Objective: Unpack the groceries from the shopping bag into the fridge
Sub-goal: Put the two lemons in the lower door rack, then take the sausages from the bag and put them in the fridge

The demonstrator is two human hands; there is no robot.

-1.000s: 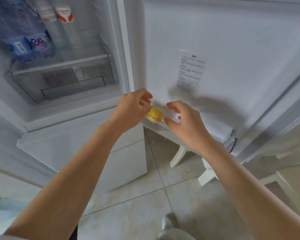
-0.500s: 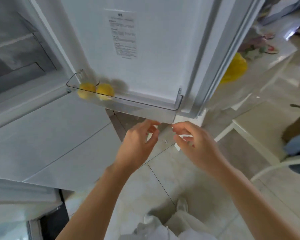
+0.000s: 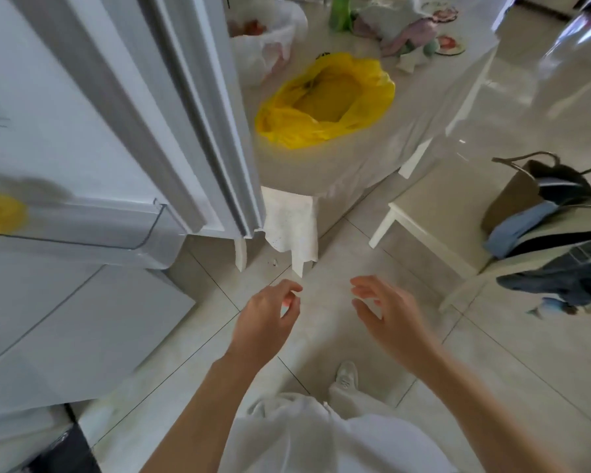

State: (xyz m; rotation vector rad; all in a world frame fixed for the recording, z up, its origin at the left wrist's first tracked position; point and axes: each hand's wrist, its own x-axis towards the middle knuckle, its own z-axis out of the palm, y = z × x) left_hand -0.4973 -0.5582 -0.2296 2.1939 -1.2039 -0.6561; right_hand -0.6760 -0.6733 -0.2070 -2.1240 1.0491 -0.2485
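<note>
Head view shows both hands empty at lower centre: left hand (image 3: 270, 317) with fingers loosely curled, right hand (image 3: 386, 310) with fingers spread. A yellow fruit (image 3: 0, 213) sits in the fridge door shelf (image 3: 82, 223) at left. The yellow shopping bag (image 3: 325, 100) lies open on the surface (image 3: 372, 162), upper centre. Judging by this, one item is stowed; next comes reaching into the bag.

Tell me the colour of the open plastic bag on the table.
Yellow; the plastic bag shows best in the head view, on the table.
</note>
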